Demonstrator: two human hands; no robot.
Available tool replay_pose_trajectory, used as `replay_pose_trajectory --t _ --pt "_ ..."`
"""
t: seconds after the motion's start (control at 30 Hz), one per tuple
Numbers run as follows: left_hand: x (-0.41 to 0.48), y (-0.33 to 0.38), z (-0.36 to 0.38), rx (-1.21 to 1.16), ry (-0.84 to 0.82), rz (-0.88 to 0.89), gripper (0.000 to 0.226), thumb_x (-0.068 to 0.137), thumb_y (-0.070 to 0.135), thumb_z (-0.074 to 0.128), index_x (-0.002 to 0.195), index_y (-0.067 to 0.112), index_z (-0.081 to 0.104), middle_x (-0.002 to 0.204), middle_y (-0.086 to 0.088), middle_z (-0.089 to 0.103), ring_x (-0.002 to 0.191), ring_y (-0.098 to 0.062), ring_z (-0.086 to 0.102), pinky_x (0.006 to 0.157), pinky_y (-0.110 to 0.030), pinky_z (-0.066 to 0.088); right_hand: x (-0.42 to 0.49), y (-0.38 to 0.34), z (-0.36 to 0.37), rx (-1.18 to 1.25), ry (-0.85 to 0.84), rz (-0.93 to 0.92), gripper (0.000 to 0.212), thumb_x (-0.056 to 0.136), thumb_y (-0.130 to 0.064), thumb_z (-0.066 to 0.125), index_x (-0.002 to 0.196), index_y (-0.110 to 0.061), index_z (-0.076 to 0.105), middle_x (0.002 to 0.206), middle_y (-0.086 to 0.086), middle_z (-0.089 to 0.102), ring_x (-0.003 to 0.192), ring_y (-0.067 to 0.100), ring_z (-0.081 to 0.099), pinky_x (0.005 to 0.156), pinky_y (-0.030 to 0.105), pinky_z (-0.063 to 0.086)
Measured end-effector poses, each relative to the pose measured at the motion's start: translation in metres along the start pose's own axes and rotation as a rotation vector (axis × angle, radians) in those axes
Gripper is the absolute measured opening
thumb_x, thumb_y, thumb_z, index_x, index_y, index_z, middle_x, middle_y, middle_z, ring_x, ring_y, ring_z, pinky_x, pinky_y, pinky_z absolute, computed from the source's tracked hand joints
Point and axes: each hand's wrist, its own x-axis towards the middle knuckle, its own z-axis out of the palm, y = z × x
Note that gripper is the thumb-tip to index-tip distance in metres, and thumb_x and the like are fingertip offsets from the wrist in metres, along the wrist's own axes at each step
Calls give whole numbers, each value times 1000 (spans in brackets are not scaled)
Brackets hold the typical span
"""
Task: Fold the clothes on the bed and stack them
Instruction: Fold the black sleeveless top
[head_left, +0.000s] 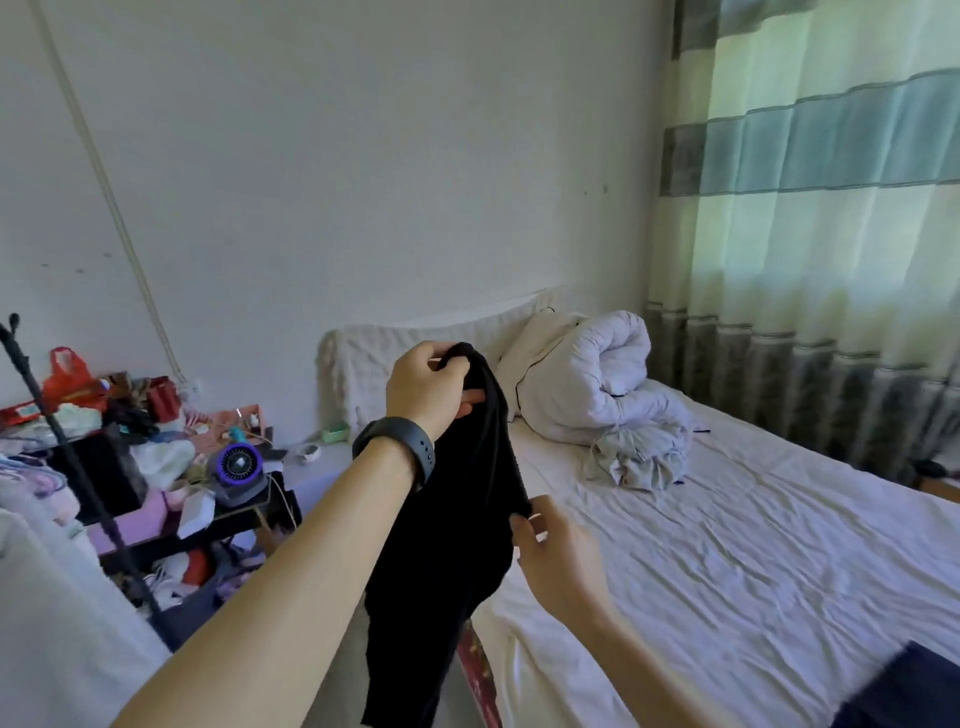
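Note:
A black garment hangs in the air over the bed's left edge. My left hand, with a dark band on the wrist, grips its top end high up. My right hand pinches its right edge lower down. The garment's bottom trails down past the mattress side. A crumpled grey garment lies on the white sheet of the bed near the head end. A dark blue cloth shows at the lower right corner.
A rolled white duvet and pillow sit at the bed's head. A cluttered side table with a small purple fan stands left of the bed. Striped curtains hang along the right.

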Motion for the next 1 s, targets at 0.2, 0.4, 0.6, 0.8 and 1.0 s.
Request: replay_pose_trajectory --t 0.2,0.4,0.6,0.8,1.0 --pt "4 -50 -68 237 96 57 10 97 17 58 101 20 67 97 -3 72 67 -14 73 64 -29 61 30 2 -29 308 128 116 8 106 -20 46 102 -23 53 91 -3 75 64 12 73 59 36 57" --pt "29 -108 -116 561 41 51 14 94 35 68 99 22 70 91 1 72 64 -15 70 59 -24 56 75 -5 -54 603 228 180 8 106 -19 44 111 -20 49 105 6 70 75 18 77 58 30 59" --pt "74 -137 -88 751 -28 163 21 98 42 57 106 28 71 91 8 69 80 -16 64 63 -24 45 118 -8 -54 714 256 169 9 104 -18 44 109 -18 51 109 9 68 79 20 78 61 29 61" --pt "157 -146 -41 772 -94 279 21 102 41 49 101 33 68 92 4 72 87 -23 68 69 -35 52 182 -1 -67 806 300 157 11 104 -16 45 101 -15 56 109 11 69 83 25 78 67 31 62" --pt "220 -149 32 613 -109 347 47 92 53 58 132 31 50 128 10 55 111 -15 60 84 -29 44 260 -13 -75 1056 292 197 20 104 -9 47 95 -6 64 77 4 74 77 29 77 65 36 62"
